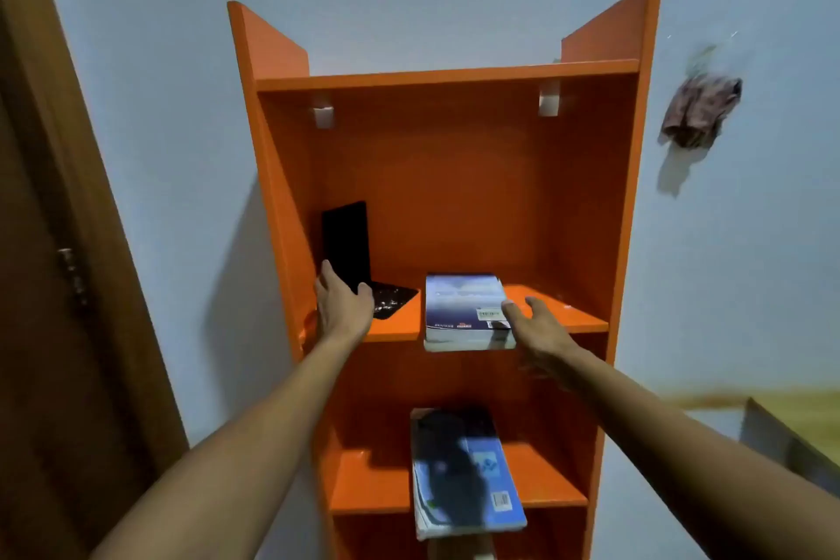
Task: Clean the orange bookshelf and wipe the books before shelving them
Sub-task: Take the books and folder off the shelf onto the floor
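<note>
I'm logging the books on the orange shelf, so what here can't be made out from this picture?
Head view only:
- Thick book: cover title blurred.
- Blue book: cover darkened by shadow, print too small.
- Black item: lower corner hidden by left hand.
- Bookshelf: bottom cut off by frame edge.

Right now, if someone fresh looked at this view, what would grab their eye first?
The tall bright orange bookshelf against the pale blue wall dominates the centre. On its middle shelf the left hand touches an upright black book, while the right hand reaches beside a flat blue-and-white book. A crumpled brownish cloth appears against the wall at upper right.
</note>
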Motion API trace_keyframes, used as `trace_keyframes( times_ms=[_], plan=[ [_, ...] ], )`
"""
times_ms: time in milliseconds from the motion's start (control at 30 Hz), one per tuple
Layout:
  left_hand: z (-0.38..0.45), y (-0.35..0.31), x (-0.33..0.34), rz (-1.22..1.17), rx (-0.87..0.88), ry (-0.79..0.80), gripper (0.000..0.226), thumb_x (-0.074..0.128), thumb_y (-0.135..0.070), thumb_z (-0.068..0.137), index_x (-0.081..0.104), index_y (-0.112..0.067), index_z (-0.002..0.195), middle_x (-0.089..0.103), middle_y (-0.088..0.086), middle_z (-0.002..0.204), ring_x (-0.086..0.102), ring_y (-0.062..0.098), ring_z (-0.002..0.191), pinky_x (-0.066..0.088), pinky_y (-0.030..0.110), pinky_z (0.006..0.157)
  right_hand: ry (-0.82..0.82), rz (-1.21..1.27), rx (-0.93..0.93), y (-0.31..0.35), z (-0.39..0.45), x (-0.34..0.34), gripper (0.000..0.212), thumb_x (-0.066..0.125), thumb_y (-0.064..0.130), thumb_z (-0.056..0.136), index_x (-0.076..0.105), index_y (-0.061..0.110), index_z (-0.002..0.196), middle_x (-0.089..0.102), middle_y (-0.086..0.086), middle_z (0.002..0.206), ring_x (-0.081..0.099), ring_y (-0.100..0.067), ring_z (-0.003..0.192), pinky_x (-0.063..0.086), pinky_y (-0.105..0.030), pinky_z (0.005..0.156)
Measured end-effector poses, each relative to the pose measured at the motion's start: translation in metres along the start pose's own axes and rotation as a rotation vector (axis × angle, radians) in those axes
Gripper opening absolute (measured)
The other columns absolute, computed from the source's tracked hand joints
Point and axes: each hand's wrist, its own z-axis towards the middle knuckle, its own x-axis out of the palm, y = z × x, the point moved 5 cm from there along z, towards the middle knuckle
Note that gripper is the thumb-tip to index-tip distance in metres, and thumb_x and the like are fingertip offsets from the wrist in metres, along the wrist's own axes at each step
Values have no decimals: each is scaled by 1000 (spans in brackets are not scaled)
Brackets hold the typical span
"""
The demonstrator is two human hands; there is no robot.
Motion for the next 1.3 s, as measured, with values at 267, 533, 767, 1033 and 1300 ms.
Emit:
trace_keyframes(
  times_ms=[267, 533, 767, 1033, 1300],
  plan=[
    [58, 13, 22, -8, -87, -121, 70, 56, -14, 97, 17, -10, 156, 31, 21, 154, 33, 40, 141, 31, 47, 113, -66, 219, 98, -14, 33, 20, 64, 71, 29, 91, 33, 10, 139, 61, -17, 88, 48, -21, 53, 36, -26, 51],
    [62, 11, 22, 61, 26, -116, 33, 51, -9, 101, 54, 4, 131, 56, 24, 132, 51, 39, 124, 43, 43, 98, -25, 401, 121, -21, 15, 19, 45, 79, 21, 83, 39, 19, 105, 58, -5, 67, 43, -12, 48, 34, -23, 47],
    [33, 12, 0, 19, 97, -168, 29, 56, -12, 99, 60, 2, 124, 61, 19, 99, 56, 40, 102, 41, 38, 78, 175, 687, 319, -32, -19, 31, 6, 65, 15, 92, 61, 10, 92, 60, -13, 87, 58, -23, 71, 51, -33, 62],
    [-23, 8, -65, 25, 218, -331, 11, 60, -16, 94, 62, -5, 92, 65, 17, 79, 56, 33, 71, 45, 37, 66, 161, 859, 264, -28, -31, 41, 10, 54, 9, 99, 60, 8, 107, 72, -12, 91, 70, -27, 76, 61, -44, 57],
    [-148, 53, -126, -33, 114, -251, 21, 55, -14, 100, 62, -12, 120, 67, 0, 100, 62, 16, 84, 52, 34, 77, 305, 777, 110, -89, -111, 45, 27, 57, 9, 98, 56, 12, 125, 71, -19, 113, 70, -29, 83, 60, -45, 69]
  ],
)
